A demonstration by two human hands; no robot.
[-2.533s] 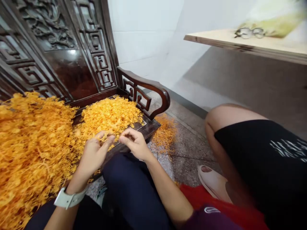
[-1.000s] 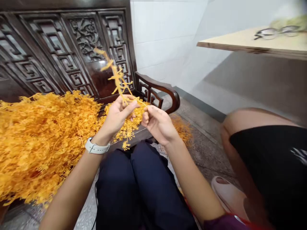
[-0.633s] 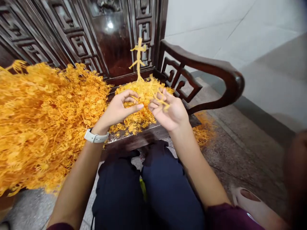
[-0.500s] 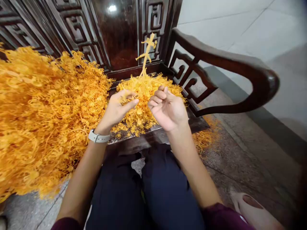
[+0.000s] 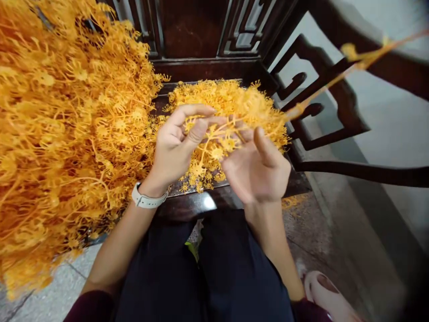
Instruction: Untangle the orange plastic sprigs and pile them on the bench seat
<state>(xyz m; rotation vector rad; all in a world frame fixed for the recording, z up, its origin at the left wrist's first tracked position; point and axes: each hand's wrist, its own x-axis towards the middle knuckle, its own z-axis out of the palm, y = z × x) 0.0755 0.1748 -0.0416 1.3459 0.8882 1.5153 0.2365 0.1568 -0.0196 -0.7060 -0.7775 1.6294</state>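
My left hand, with a white watch on its wrist, pinches an orange plastic sprig between thumb and fingers. The sprig's long stem runs up and to the right, out past the armrest. My right hand is palm up beside the left, its fingers curled onto the same sprig. Both hands hover over a small heap of loose orange flower pieces on the dark wooden bench seat. A large pile of orange sprigs fills the seat to the left.
The bench's carved dark back rises behind the heaps and its curved armrest stands at the right. Grey stone floor lies to the right, with a pale slipper at the bottom right. My dark-trousered knees are below.
The sprig that stood upright between my hands now leans far to the right. The view has tilted down and moved closer to the bench; the wooden table and the other person's leg have left the picture.
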